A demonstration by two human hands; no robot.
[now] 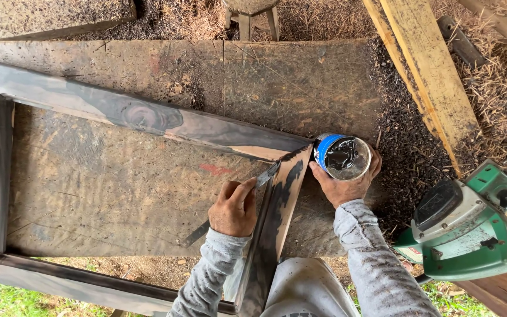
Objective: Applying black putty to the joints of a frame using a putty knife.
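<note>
Left hand (233,208) grips a flat metal blade (265,175), working the dark wooden frame (148,117) corner just ahead; right hand (342,185) clasps the blue-labelled can (341,156) beside it. Filling looks underway, other joints seemingly untouched.

Hands (234,208) at dark wooden frame (148,120)

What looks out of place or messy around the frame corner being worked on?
Dark shavings litter the board beside the frame. A green power saw lies tilted at the board's right edge. The left hand presses a blade to the mitre joint; the right hand grips a can.
</note>
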